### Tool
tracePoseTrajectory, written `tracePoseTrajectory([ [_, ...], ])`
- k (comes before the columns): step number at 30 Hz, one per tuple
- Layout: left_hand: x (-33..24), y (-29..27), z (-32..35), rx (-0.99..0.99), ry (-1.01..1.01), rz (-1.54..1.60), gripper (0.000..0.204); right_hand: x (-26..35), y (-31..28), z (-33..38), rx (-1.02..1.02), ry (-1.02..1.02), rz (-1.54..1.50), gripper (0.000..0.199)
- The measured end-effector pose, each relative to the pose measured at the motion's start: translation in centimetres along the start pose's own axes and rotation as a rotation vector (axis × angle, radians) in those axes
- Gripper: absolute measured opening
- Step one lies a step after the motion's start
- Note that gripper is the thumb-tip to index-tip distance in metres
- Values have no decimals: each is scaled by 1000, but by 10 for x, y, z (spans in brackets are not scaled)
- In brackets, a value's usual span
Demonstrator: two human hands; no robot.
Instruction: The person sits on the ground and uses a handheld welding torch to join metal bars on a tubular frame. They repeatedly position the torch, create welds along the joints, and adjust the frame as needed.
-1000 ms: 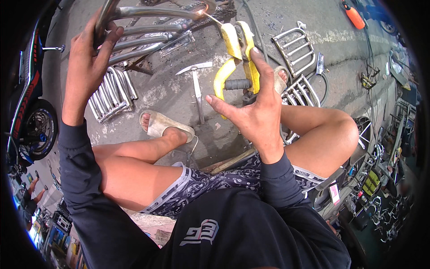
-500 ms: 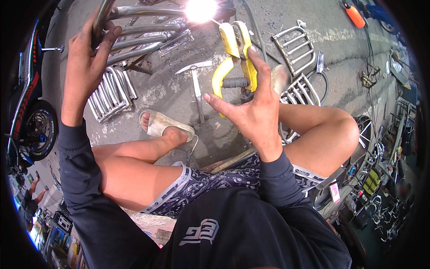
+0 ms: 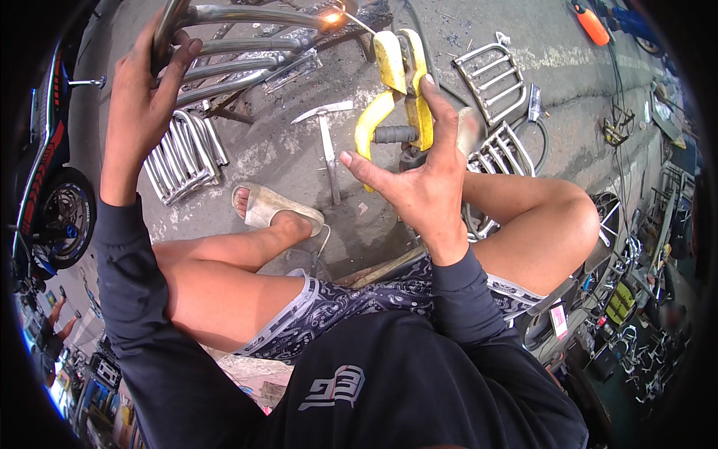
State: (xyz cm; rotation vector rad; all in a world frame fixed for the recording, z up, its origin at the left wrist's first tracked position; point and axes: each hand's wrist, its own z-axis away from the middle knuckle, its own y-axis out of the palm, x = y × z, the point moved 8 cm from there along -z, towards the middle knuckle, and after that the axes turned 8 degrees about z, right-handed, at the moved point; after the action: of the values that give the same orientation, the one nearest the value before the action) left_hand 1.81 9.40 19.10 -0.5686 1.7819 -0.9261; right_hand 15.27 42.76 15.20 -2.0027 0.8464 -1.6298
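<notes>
At the upper left, my left hand (image 3: pixel 146 112) is closed around one end of a tubular metal frame (image 3: pixel 247 46) with several parallel bars. My right hand (image 3: pixel 426 176) grips a yellow welding electrode holder (image 3: pixel 389 63); its thumb stands apart from the fingers. A thin welding rod (image 3: pixel 359 21) runs from the holder's jaws toward the far end of the top bar. There a small spot (image 3: pixel 333 16) glows orange, with a dark support beneath. A chipping hammer (image 3: pixel 327 142) lies on the ground between my hands.
Bent shiny tubes (image 3: pixel 187 157) lie stacked at left, near my sandalled foot (image 3: pixel 277 209). Two slatted metal racks (image 3: pixel 493 84) lie at right, with cables (image 3: pixel 441 82) close by. A motorcycle (image 3: pixel 56 202) stands at the left edge. An orange bottle (image 3: pixel 592 26) is at the far right.
The bright white welding arc has gone out, leaving an orange glow on the bar. The electrode holder has shifted slightly to the right; my left hand has hardly moved.
</notes>
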Motion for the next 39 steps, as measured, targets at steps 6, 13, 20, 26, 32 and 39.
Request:
tracePoseTrajectory([
  [6,6,2,-6,5,-2,79,49,-4,4,3,33,27,-14,113],
  [13,13,-2,-6,0,-4,63,50,-6,6,3,60,39,-4,113],
  [20,2,0,-6,-23,90,34,53,-6,10,2,48,23,15,113],
  [26,9,-2,-5,-16,92,33,55,-7,12,1,55,48,-7,112],
  [32,24,-2,-4,2,6,19,54,-9,13,1,63,58,-14,113],
  [39,20,-4,-10,-11,-8,31,51,-11,12,2,-62,-33,-28,116],
])
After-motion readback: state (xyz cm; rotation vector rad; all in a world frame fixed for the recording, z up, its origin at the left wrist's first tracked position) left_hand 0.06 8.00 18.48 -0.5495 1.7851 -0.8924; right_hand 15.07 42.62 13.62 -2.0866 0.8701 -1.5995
